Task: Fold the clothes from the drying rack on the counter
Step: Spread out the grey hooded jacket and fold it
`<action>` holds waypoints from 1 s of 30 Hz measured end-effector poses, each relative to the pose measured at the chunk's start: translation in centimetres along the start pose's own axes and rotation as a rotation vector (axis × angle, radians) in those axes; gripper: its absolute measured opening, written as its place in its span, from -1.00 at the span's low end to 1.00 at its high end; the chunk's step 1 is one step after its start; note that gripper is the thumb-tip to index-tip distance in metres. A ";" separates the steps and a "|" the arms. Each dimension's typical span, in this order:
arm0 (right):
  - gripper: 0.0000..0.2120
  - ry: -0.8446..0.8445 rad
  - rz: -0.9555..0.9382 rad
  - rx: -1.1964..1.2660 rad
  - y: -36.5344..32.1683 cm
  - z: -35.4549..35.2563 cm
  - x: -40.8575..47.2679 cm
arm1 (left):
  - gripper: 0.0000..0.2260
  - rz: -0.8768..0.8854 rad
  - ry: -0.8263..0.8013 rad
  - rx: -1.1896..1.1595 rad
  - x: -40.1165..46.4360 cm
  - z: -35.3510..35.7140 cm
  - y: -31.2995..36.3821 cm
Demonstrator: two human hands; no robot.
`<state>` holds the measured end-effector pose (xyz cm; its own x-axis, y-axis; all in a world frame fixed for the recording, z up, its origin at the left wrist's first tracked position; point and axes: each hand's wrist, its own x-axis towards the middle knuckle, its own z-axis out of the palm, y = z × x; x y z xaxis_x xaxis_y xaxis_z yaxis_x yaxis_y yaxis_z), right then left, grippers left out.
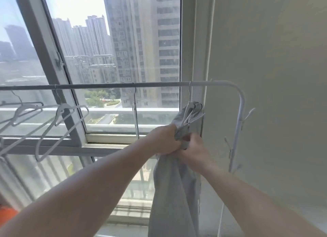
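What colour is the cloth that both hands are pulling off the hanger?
Pale grey, plain with no pattern; the garment shows best in the head view, the only one.

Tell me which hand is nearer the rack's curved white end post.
Right. The right hand grips the grey garment just left of the post; the left hand grips it too, but farther left.

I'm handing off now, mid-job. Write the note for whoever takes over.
Left hand: grips the grey garment just below its hanger.
Right hand: grips the same bunched cloth.
The garment hangs on its hanger at the right end of the rail; empty hangers hang at the left.
Done: nothing folded in view.
Left: free the garment, carry it to the counter, fold it.
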<state>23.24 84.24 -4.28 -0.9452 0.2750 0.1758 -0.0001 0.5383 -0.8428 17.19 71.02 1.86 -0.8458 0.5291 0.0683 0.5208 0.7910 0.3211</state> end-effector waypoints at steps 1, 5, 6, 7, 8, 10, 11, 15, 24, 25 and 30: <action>-0.49 -0.009 -0.003 0.001 -0.2 0.7 0.1 | -0.69 0.011 0.010 0.008 -0.5 -0.1 -0.6; -0.43 -0.080 -0.021 -0.055 -1.9 1.1 -0.6 | -0.76 0.072 -0.010 0.047 -1.2 -0.4 -2.5; -0.43 -0.101 -0.023 -0.046 -2.2 1.1 -0.7 | -0.74 0.088 -0.022 0.050 -1.3 -0.5 -2.9; -0.39 -0.109 -0.030 -0.028 -2.4 1.2 -0.6 | -0.73 0.105 -0.028 0.048 -1.4 -0.5 -3.4; -0.31 -0.099 -0.040 -0.002 -2.4 1.3 -0.4 | -0.72 0.120 -0.027 0.045 -1.4 -0.5 -3.8; -0.07 -0.084 -0.054 0.013 -2.4 1.8 -0.1 | -0.73 0.148 -0.024 0.056 -1.6 -0.5 -4.5; 0.13 -0.091 -0.033 0.000 -2.2 2.2 0.1 | -0.72 0.159 -0.026 0.065 -1.7 -0.6 -4.7; 0.37 -0.141 -0.043 -0.041 -2.6 2.5 0.4 | -0.68 0.197 -0.080 0.098 -2.5 -1.2 -5.7; -0.35 -0.218 -0.119 -0.318 -3.7 2.1 1.7 | -0.78 0.316 0.132 0.676 -4.4 -0.3 -6.1; -0.40 -0.213 -0.135 -0.357 -3.5 2.4 1.9 | -0.79 0.294 0.159 0.714 -4.9 -0.1 -6.0; -0.61 -0.283 -0.219 -0.506 -1.5 4.0 3.2 | -0.91 0.138 0.223 0.901 -7.5 3.3 -6.1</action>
<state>18.87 81.13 -4.54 -0.9907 -0.0693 0.1172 -0.1147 0.8885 -0.4444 20.74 63.20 -3.75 -0.7238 0.6389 0.2606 0.4330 0.7146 -0.5494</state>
